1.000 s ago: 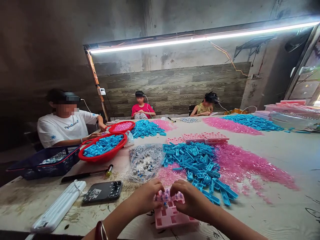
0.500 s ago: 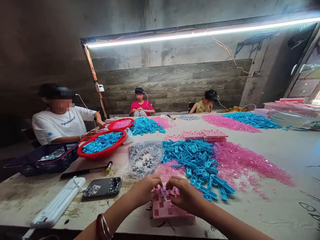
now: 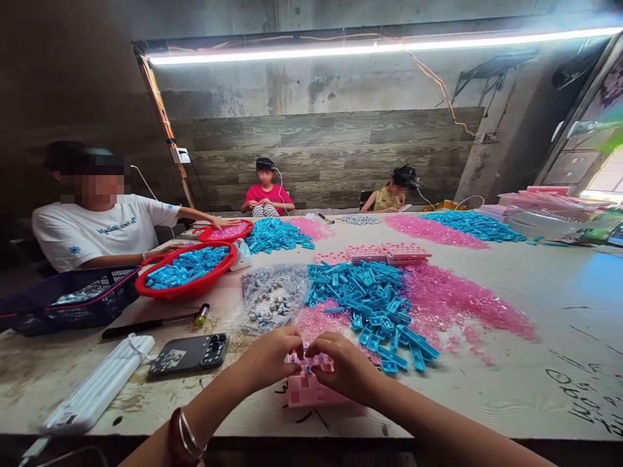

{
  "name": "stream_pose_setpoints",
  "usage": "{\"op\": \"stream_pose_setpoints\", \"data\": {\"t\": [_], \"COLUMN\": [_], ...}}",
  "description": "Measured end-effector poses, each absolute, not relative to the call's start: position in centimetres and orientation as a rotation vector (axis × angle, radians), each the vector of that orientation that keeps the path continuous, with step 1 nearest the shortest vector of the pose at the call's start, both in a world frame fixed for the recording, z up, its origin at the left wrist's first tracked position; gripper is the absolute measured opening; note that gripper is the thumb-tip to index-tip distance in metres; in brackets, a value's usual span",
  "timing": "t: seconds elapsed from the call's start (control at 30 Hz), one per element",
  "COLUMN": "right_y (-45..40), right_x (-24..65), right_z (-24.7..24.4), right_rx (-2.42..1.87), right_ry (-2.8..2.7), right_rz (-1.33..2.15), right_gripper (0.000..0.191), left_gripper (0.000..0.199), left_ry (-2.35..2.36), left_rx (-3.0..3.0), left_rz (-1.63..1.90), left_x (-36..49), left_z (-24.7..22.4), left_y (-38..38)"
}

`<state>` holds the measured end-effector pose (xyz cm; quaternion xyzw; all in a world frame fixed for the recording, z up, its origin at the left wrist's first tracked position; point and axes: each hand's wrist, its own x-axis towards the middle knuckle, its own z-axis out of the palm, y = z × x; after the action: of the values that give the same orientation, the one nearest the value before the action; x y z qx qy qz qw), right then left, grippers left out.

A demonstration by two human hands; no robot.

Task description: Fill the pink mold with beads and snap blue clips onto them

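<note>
A pink block-like tray with square recesses lies at the table's front edge, small clear and bluish pieces in its far rows. My left hand bends over the tray's far left part, thumb and fingers drawn together at the small pieces. From the other side my right hand curls over the same rows, its fingertips close to the left ones. Whatever sits between the fingertips is too small to make out. Just beyond lie loose pink clear pieces and a heap of blue plastic parts.
A clear bag of small metal parts lies left of the heap. Further left are a phone, a white power bank, a screwdriver-like tool, a red basin and a dark basket. Co-workers sit around the table.
The view has shifted, so everything sits slightly further left and higher. Both hands stay at the tray with fingers bent. The left co-worker's arm now reaches out to the far red basin.
</note>
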<state>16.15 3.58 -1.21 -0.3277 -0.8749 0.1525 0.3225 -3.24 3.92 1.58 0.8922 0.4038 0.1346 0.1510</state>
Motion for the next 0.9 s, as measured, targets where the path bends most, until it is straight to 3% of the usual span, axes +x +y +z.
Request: {"op": "stream_pose_setpoints", "data": {"t": [0.4, 0.9], "right_y": [3.83, 4.17], "right_x": [15.95, 16.00], "right_z": [-1.19, -1.70], "right_rx": [-0.819, -0.745], "right_ry": [-2.310, -2.353], "right_rz": [0.449, 0.414], "right_gripper": [0.027, 0.010], "left_gripper": [0.014, 0.009], "left_ry": [1.222, 1.274], "left_rx": [2.559, 2.544], "left_rz": [0.315, 0.307], "left_x": [-2.83, -2.44], "left_z": [1.91, 1.98], "left_y": [3.42, 3.21]}}
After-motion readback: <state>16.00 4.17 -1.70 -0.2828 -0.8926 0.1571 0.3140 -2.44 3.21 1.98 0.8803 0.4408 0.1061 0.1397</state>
